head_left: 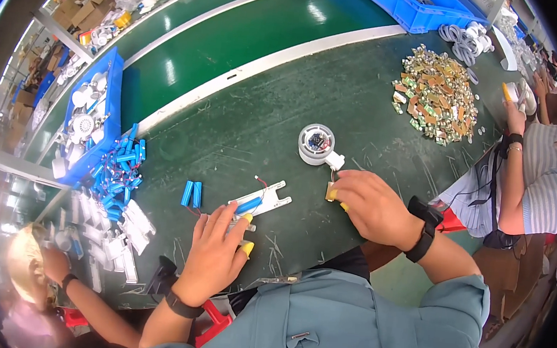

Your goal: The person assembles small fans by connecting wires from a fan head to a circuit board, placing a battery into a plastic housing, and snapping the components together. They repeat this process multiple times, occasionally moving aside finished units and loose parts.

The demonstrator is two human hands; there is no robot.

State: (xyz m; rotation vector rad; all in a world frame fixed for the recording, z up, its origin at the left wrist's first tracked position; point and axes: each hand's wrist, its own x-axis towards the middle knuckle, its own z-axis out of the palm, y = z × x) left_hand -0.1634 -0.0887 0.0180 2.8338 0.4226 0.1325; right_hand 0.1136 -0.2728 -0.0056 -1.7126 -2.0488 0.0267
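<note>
A round white plastic housing lies open side up on a dark green table, a dark circuit board seated at its center and its short white neck angled toward the near right. Just below the neck, a small tan board is pinched and partly hidden. To the left, a long white handle piece lies slanted, its forked end pointing away to the right, with a blue cylindrical battery resting lengthwise along it, partly covered.
</note>
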